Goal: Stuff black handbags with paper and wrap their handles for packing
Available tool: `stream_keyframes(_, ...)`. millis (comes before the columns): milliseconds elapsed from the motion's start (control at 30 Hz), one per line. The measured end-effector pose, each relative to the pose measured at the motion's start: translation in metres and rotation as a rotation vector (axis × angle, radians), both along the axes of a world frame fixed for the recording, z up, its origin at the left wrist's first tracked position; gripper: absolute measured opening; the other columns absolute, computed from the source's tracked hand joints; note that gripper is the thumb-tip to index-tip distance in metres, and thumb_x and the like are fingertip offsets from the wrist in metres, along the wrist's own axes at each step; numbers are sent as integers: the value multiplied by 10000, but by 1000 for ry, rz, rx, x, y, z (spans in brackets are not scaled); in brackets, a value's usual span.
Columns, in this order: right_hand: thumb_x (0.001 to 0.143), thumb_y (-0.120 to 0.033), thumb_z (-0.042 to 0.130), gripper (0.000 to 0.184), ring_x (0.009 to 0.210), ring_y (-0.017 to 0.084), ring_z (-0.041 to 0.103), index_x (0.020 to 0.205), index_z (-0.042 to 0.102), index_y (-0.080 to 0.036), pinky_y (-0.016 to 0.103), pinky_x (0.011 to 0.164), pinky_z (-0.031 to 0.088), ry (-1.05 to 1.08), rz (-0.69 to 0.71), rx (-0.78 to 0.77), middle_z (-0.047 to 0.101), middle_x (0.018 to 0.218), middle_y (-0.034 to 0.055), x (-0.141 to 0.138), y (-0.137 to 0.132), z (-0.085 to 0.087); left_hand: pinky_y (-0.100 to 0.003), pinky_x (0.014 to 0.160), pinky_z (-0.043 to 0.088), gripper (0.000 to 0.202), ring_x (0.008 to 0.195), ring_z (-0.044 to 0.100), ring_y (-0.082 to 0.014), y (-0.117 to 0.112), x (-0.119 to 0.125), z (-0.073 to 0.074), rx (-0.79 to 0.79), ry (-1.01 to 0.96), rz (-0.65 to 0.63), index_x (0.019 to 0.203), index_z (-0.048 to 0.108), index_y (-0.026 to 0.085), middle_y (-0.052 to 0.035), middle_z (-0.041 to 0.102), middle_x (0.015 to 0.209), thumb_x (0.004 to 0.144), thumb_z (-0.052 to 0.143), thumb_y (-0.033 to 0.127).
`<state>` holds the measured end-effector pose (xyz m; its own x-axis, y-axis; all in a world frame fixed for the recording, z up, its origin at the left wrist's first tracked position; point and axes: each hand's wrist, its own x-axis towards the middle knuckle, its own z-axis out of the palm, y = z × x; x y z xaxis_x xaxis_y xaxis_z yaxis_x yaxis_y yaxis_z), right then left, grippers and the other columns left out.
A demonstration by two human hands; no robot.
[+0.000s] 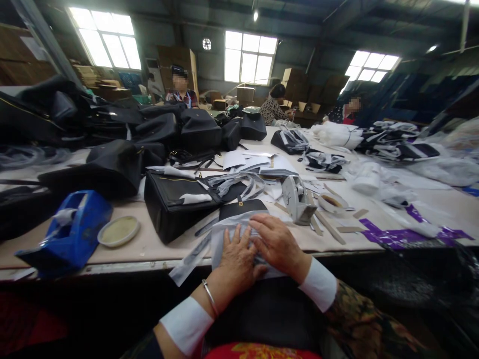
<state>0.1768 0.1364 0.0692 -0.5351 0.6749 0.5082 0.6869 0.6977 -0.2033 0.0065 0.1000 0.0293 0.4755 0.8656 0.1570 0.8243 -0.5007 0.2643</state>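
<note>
A thin whitish translucent sheet [219, 244] lies over the front of a black leather piece with a small gold clasp [240, 203], at the table's front edge. My left hand [237, 257] presses flat on the sheet, its fingers spread and pointing away from me. Beside it, my right hand [279, 244] rests on the sheet's upper right part, with fingers slightly bent and apart. A black handbag [175, 204] with a gold zipper and white wrapping on its parts stands just left of the sheet. What lies under my palms is hidden.
A blue tape dispenser [71, 229] and a round shallow dish [119, 231] stand on the left. To the right are a white tape dispenser [297, 199], a tape roll [332, 202] and purple tape strips [392, 234]. Black bags [200, 128] fill the back left. Several people work behind the table.
</note>
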Motion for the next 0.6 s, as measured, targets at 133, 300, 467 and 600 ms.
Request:
stream_keyframes(133,1007,-420,492,518,1352,309,500,1430,538,-125,501,1100,413,-225,-22,-274,565,1445,174,-3,6,-32,-743,1134,137,795,1476,258,-473,5,-15,-1,-31,22,31,1489,455,368,-136,399,1588,786,650,684)
stream_keyframes(300,979,-586,435,703,1493,359,275,1537,406,-160,598,1164,258,-411,-162,-451,309,1627,136,0,16,-40,-637,1153,253,869,1449,346,-410,5,-40,2,-86,142,233,1524,409,197,-201,401,1577,834,559,704)
stream_keyframes(467,971,-614,399,733,1499,376,246,1538,403,-149,618,1163,209,-454,-178,-461,269,1638,156,-6,14,-30,-642,1177,189,657,1481,274,-422,0,-32,40,64,210,262,1345,592,102,-222,459,1534,900,549,584)
stream_keyframes(600,981,-601,374,700,1488,375,273,1527,422,-166,611,1153,226,-432,-173,-450,309,1626,155,-6,12,-31,-531,1182,262,404,1483,310,-310,27,-17,59,115,124,51,1331,600,244,-87,494,1536,988,460,406)
